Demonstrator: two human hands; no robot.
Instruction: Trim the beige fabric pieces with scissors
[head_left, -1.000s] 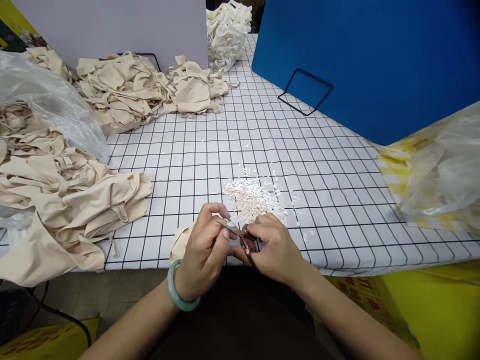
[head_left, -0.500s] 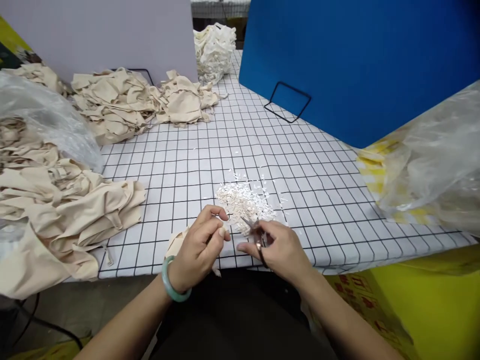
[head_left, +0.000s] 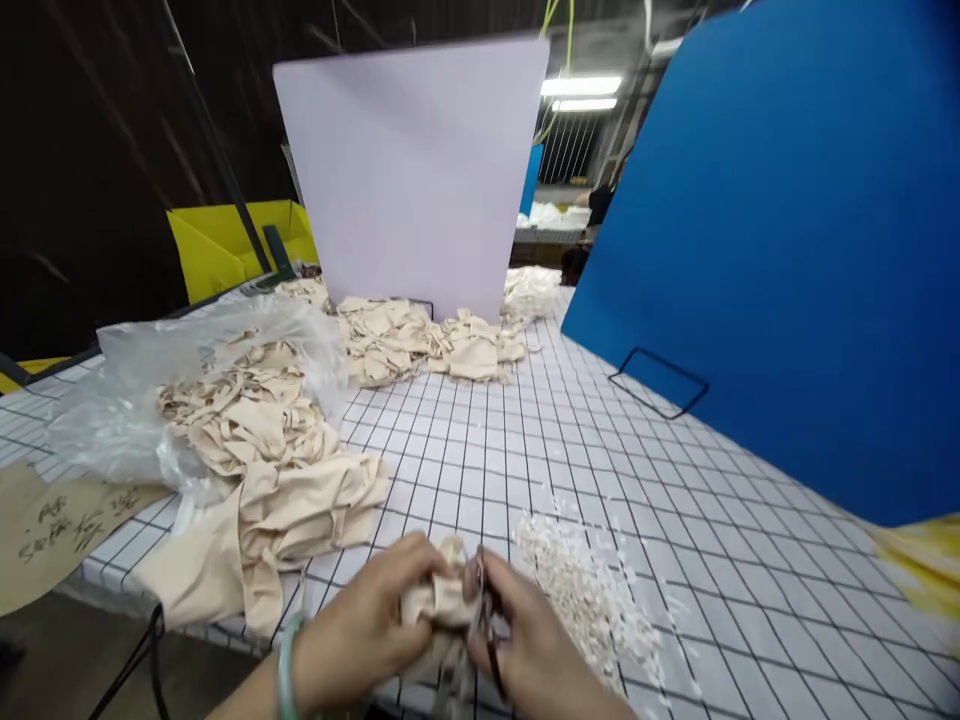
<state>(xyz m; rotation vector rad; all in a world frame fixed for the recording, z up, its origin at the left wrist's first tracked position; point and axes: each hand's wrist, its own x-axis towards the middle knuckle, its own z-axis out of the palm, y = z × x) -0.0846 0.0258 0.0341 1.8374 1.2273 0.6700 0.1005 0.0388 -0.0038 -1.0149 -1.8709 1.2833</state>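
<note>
While both hands work at the near edge of the surface (head_left: pixel 600 450), the left hand (head_left: pixel 360 630) is closed around a bunched beige fabric piece (head_left: pixel 439 600), fingers curled over it and thumb side toward the right hand (head_left: pixel 532 655). The right hand is curled narrow, gripping what looks like small dark snips (head_left: pixel 491 645); motion blur, so I can't tell whether the blades are open. The fabric piece sits pinched between the two hands, lifted just off the surface and close to the body, probably so the short tool reaches it with both hands steadying. There is a green bracelet (head_left: pixel 285 672) on the left wrist.

A clippings heap (head_left: pixel 577 590) of small white bits lies at 1 o'clock from the hands, just beside the right hand; it seems placed where offcuts drop. A beige fabric pile (head_left: pixel 285 500) lies at 10 o'clock, near the left hand, spilling out of a clear plastic bag (head_left: pixel 135 400), handy for that side. A second beige pile (head_left: pixel 420 340) is at 12 o'clock, well apart, against a lilac board (head_left: pixel 420 170). A blue board (head_left: pixel 787 250) stands at 2 o'clock, propped by a black wire stand (head_left: pixel 660 380); the boards look like dividers walling off this spot. Brown paper (head_left: pixel 52 520) with writing lies at 9 o'clock, at the surface's edge.
</note>
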